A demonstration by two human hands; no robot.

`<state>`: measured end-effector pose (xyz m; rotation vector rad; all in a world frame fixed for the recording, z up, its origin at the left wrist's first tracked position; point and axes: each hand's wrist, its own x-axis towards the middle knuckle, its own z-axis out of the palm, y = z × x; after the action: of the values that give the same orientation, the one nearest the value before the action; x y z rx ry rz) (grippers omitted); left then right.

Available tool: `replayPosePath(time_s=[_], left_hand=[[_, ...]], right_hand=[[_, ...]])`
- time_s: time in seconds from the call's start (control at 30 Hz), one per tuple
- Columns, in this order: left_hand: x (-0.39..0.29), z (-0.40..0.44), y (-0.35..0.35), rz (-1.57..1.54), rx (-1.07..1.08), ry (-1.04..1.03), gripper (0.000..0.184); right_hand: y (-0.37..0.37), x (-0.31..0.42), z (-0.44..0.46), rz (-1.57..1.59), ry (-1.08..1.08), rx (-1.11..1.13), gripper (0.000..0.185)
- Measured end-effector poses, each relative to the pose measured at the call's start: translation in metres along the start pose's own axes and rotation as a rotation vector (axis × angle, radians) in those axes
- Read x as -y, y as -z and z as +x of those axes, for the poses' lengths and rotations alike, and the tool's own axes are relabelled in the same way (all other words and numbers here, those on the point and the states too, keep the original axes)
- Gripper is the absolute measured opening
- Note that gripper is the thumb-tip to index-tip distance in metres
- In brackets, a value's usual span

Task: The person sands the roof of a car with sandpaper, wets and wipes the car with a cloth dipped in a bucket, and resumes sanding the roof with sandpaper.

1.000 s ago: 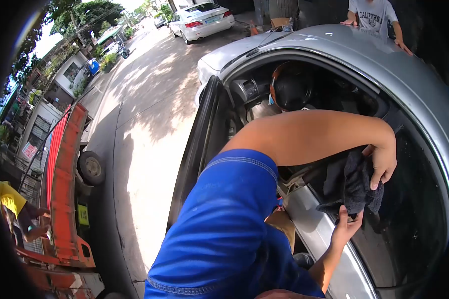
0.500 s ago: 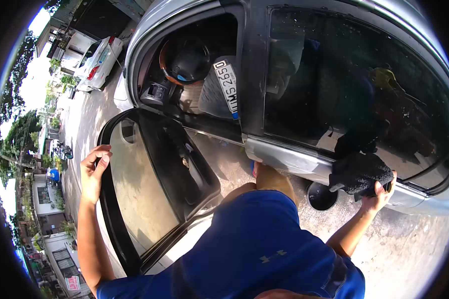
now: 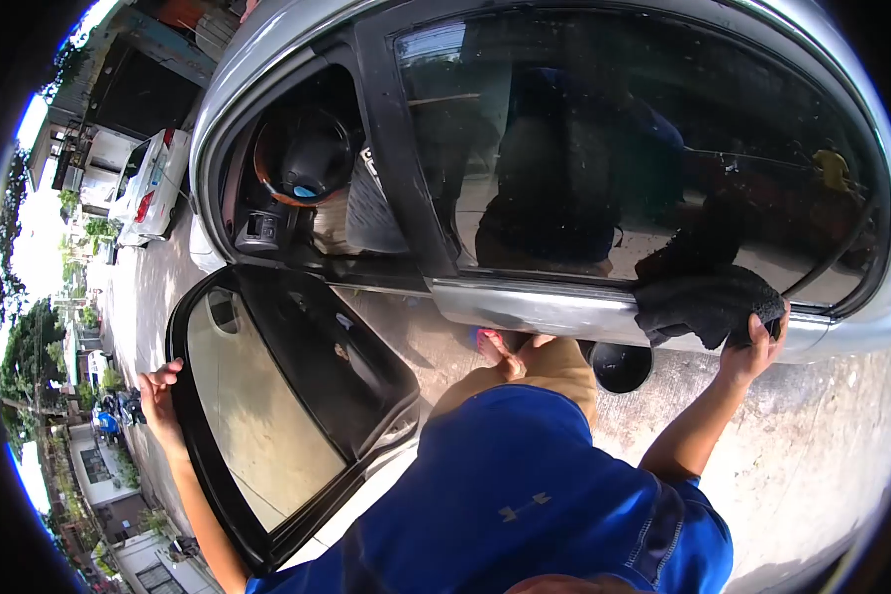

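The cloth (image 3: 708,305) looks matt and rough, the window (image 3: 762,188) glossy glass, the bodywork (image 3: 535,306) shiny metal.

Black cloth (image 3: 708,300) hides some fingers of my right hand (image 3: 759,342), the silver car (image 3: 535,308) runs past the top edge, a dark pillar (image 3: 396,144) covers most of the licence plate (image 3: 371,168), and I see only part of the black bucket (image 3: 624,370) beneath the car's side.

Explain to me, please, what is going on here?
A person in a blue shirt is beside a silver car. The right hand holds a dark cloth at the rear window's lower edge. The left hand is at the open front door's edge. A black bucket stands on the ground.
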<state>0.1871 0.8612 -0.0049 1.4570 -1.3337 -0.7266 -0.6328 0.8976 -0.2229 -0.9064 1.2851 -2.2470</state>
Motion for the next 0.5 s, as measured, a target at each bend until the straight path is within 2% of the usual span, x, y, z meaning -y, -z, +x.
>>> replayPosePath(time_s=[0.07,0.13,0.17,0.2,0.23,0.3,0.33,0.4,0.43,0.47,0.5], left_hand=[[-0.008,-0.017,-0.014,-0.278,-0.035,0.034,0.058],[-0.023,-0.048,-0.025,-0.299,-0.035,-0.019,0.061],[-0.029,-0.066,-0.032,-0.31,-0.032,-0.05,0.062],[-0.041,-0.082,-0.044,-0.418,0.103,-0.085,0.065],[-0.055,-0.097,-0.059,-0.306,0.098,-0.152,0.067],[-0.073,-0.108,-0.077,-0.39,0.165,-0.177,0.068],[-0.071,-0.104,-0.075,-0.377,0.104,-0.188,0.068],[-0.062,-0.09,-0.061,-0.083,0.001,-0.273,0.065],[-0.045,-0.075,-0.038,-0.083,0.016,-0.312,0.065],[-0.048,-0.055,-0.049,-0.08,0.025,-0.339,0.065],[-0.043,-0.039,-0.062,-0.122,-0.248,-0.247,0.065]], right_hand=[[0.004,0.025,0.004,-0.028,-0.02,0.015,0.051],[0.006,0.046,0.015,-0.018,-0.05,0.06,0.045],[0.007,0.055,0.018,-0.019,-0.075,0.049,0.048],[0.013,0.056,0.021,-0.023,-0.085,0.074,0.047],[0.023,0.055,0.024,-0.034,-0.093,0.089,0.046],[0.03,0.07,0.028,-0.08,-0.154,0.065,0.045],[0.021,0.086,0.023,-0.15,-0.223,-0.012,0.04],[0.06,0.113,0.02,-0.342,-0.338,0.293,0.03],[0.069,0.128,0.015,-0.425,-0.385,0.323,0.028],[0.078,0.141,0.009,-0.507,-0.448,0.362,0.026],[0.098,0.143,-0.004,-0.509,-0.541,0.339,0.026]])
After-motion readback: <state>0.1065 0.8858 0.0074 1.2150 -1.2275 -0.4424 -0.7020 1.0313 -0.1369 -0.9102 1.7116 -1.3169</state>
